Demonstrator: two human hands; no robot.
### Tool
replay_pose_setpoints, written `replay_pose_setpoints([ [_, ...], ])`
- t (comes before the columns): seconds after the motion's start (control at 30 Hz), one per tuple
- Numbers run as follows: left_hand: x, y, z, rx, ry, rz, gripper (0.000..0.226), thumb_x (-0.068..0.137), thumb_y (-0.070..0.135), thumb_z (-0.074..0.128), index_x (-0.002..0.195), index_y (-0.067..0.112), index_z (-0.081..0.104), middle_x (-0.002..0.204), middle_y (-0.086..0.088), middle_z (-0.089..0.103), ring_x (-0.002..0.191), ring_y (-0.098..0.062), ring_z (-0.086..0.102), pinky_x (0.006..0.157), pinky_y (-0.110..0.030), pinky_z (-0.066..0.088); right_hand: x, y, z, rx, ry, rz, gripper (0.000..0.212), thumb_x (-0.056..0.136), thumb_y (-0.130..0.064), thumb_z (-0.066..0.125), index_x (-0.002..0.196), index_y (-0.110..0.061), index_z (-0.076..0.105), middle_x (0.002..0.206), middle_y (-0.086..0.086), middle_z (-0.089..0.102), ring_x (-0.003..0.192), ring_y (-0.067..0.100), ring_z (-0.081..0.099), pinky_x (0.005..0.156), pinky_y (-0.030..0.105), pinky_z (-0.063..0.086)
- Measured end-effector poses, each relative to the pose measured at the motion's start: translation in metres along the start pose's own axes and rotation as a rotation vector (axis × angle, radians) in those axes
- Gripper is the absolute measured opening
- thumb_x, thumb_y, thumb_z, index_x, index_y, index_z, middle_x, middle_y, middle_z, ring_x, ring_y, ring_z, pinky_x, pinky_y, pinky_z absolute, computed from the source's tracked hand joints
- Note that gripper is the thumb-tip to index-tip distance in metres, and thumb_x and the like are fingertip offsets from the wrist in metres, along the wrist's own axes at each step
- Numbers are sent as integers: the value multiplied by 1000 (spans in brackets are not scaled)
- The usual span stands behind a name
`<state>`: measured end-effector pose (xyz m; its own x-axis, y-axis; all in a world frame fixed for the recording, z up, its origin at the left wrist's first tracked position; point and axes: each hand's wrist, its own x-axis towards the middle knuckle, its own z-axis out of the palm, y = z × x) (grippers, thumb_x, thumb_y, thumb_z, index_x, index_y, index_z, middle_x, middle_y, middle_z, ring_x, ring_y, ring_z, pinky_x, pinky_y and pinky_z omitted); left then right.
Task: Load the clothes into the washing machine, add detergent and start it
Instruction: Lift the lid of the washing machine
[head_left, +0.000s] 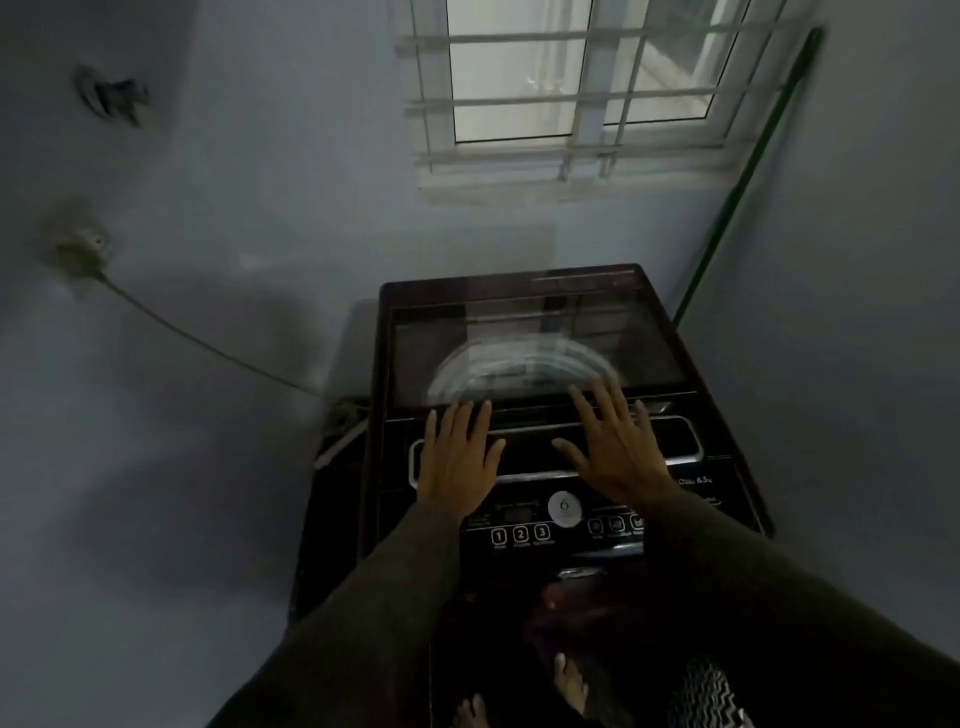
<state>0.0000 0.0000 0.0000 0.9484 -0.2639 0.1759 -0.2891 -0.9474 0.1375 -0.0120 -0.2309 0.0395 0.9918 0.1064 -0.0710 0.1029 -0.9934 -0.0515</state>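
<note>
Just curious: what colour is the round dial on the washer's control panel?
White or silvery, against the dark panel; the head view shows the round dial clearly.

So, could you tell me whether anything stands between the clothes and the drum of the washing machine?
Yes: the glass lid is shut over the drum. Both the left hand and right hand lie flat at its front edge. No clothes are clearly visible.

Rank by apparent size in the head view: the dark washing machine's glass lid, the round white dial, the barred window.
1. Barred white window
2. Dark glass lid, roughly comparable; distance differs, so unsure
3. Round white dial, clearly smallest
</note>
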Motion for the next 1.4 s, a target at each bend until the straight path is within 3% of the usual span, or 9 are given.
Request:
replay_pose_setpoints([
  [0.13, -12, 15, 16, -74, 113, -6, 47, 97, 37, 42, 130, 9, 60, 117, -12, 66, 110, -28, 62, 101, -48, 46, -9, 9, 15, 30, -12, 13, 82, 88, -72, 10, 144, -22, 44, 157, 10, 29, 143, 32, 28, 111, 52, 29],
  [0.23, -13, 20, 19, -76, 150, -37, 44, 98, 35, 42, 126, 9, 62, 116, -11, 65, 110, -28, 61, 104, -49, 44, -5, 16, 20, 28, 29, -32, 77, 90, -71, 15, 138, -21, 50, 145, 7, 44, 132, 28, 41, 108, 52, 32],
  [0.4, -8, 28, 11, -77, 71, -131, 53, 94, 46, 38, 123, 10, 64, 115, -13, 64, 108, -31, 61, 104, -50, 43, -1, 24, 20, 84, -29, -92, 82, 88, -73, 11, 142, -19, 41, 141, 4, 48, 134, 23, 41, 118, 54, 18],
  [0.77, -3, 32, -7, -118, 49, -139, 55, 94, 51, 39, 125, 10, 61, 117, -11, 58, 112, -29, 55, 111, -45, 37, 7, 19, 2, 75, -1, -38, 77, 86, -79, 22, 126, -21, 53, 129, 4, 54, 123, 24, 47, 109, 47, 32],
  [1.03, 31, 40, -67, 8, 155, -189, 70, 95, 65, 16, 118, 20, 65, 116, -5, 66, 113, -23, 59, 116, -49, 26, 30, 10, -60, 143, 137, 31, 76, 87, -79, 21, 101, -17, 62, 116, 5, 60, 114, 25, 50, 102, 47, 35],
  [1.17, 48, 30, -81, -12, 354, -110, 58, 95, 59, 33, 112, 17, 70, 109, -4, 72, 102, -25, 66, 109, -54, 37, 43, 10, -82, 169, 146, 32, 76, 90, -76, 17, 95, -16, 63, 108, 6, 64, 106, 25, 56, 100, 48, 39],
  [1.27, 60, 27, -85, -33, 466, -60, 54, 95, 52, 41, 117, 12, 69, 118, -7, 69, 108, -28, 65, 100, -53, 45, 49, 11, -91, 176, 181, 28, 72, 92, -72, 16, 84, -19, 63, 92, 1, 63, 92, 23, 59, 90, 43, 44],
  [1.33, 69, 26, -90, -30, 508, -45, 55, 95, 52, 40, 121, 12, 68, 127, -8, 65, 116, -29, 61, 98, -51, 47, 49, 10, -97, 183, 273, -9, 70, 93, -69, 14, 78, -22, 63, 81, -2, 63, 81, 19, 59, 78, 34, 45],
  [1.4, 78, 24, -100, -13, 517, -47, 58, 96, 53, 37, 126, 13, 65, 133, -8, 61, 124, -29, 56, 101, -51, 45, 43, 7, -100, 138, 436, -69, 62, 98, -61, 19, 80, -24, 66, 82, -4, 66, 81, 18, 59, 76, 32, 40],
])
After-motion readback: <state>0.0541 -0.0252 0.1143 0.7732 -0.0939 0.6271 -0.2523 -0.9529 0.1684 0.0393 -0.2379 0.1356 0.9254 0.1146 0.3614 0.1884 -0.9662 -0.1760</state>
